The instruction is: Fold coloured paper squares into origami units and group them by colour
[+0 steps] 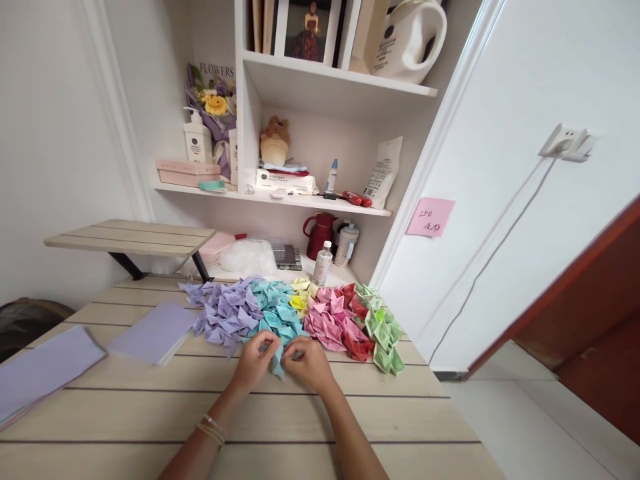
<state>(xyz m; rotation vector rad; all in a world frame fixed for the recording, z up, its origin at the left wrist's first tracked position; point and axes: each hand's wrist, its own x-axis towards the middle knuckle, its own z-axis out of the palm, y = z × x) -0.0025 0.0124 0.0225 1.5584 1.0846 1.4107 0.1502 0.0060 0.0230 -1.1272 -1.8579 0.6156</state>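
Between my two hands, at the front of the heap, is a blue folded paper boat (278,365) with one point facing down towards me. My left hand (257,359) is closed in a pinch at its left side. From the right, my right hand (309,361) pinches at its other edge, fingertips curled. Just behind the hands lie blue paper boats (283,321). Purple ones (227,313) are heaped to the left, pink ones (330,320) to the right. Several yellow (301,297), red (359,347) and green (386,337) boats are also in the row.
Purple paper sheets (155,330) and another paper stack (47,367) lie at the left of the slatted table (240,423). A small raised stand (133,235) is at the back left. A plastic bottle (323,265) stands behind the boats, before the white shelves (325,87).
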